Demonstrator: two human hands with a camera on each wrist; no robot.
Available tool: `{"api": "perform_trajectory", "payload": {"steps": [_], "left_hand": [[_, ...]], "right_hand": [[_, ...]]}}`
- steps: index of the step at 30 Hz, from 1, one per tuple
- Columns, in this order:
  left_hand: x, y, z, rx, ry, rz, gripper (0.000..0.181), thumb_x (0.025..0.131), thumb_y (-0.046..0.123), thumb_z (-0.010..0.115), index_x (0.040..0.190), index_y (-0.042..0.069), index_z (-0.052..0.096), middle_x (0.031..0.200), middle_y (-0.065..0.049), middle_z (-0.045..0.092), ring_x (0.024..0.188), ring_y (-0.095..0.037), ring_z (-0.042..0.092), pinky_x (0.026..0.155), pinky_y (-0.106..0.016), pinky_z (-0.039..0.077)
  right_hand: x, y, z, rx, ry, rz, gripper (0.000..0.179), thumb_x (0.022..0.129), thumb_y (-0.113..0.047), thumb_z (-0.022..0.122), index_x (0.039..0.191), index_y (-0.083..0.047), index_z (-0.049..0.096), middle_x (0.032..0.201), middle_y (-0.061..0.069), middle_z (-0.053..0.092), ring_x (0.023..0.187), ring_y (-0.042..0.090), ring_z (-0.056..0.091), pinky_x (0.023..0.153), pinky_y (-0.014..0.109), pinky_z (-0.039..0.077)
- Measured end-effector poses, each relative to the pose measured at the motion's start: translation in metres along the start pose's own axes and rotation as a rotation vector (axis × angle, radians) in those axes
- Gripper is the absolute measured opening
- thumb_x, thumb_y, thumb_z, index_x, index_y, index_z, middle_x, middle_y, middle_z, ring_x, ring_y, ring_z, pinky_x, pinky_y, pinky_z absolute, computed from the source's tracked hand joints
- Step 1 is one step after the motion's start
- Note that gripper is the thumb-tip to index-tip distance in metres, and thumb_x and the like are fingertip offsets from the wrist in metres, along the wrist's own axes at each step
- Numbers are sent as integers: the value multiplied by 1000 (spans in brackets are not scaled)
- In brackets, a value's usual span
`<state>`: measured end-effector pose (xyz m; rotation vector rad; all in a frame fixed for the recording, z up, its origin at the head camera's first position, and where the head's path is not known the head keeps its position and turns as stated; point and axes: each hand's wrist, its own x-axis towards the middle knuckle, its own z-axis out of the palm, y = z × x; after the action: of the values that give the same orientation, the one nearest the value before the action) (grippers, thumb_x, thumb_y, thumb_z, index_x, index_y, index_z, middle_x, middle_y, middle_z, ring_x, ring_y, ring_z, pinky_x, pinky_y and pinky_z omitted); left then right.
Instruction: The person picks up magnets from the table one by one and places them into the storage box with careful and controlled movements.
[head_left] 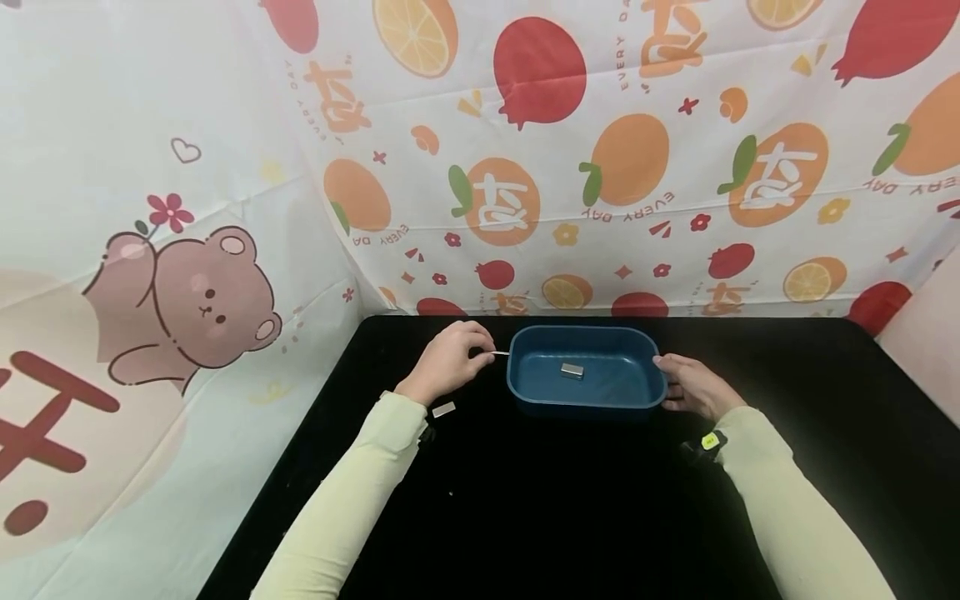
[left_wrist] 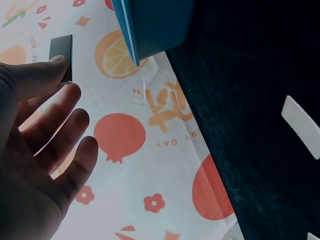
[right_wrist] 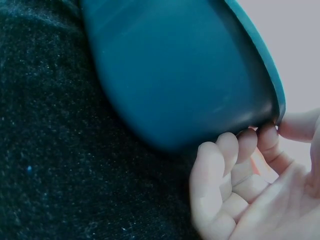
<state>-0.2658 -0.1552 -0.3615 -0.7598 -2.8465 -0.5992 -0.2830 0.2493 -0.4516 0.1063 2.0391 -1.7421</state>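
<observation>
Between thumb and fingers, my left hand (head_left: 450,360) pinches a thin flat rectangular piece (left_wrist: 61,46) just left of a blue plastic bin (head_left: 585,402). It looks dark grey in the left wrist view and like a pale strip in the head view, its end right at the bin's left rim. My right hand (head_left: 697,388) holds the bin's right end, thumb at the rim and fingers curled against the outer wall (right_wrist: 175,75). A small silvery block (head_left: 572,371) lies on the bin's floor.
A small pale flat block (head_left: 443,409) lies on the black table (head_left: 540,500) beside my left wrist; the left wrist view shows this white block (left_wrist: 303,126) and a corner of another pale piece (left_wrist: 313,236). Fruit-print cloth (head_left: 555,200) hangs behind the table, bear-print cloth (head_left: 187,333) at left.
</observation>
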Motion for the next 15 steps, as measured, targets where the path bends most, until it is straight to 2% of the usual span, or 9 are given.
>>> {"api": "perform_trajectory", "payload": {"steps": [8,15], "left_hand": [[9,3,3,-13,-22,-12,10,92,18,71,95,13,78,112,-1,69,110,-22,60,98,-42,51],[16,6,4,-3,-26,2,11,92,20,70,96,14,78,113,-2,69,109,-22,60,97,-41,52]], "right_hand": [[0,1,1,-4,-4,0,27,104,-43,44,102,-18,55,96,-1,64,82,14,64,78,30,56],[2,0,-1,-1,9,13,27,104,-43,45,102,-18,55,97,0,63,84,15,64,79,31,56]]}}
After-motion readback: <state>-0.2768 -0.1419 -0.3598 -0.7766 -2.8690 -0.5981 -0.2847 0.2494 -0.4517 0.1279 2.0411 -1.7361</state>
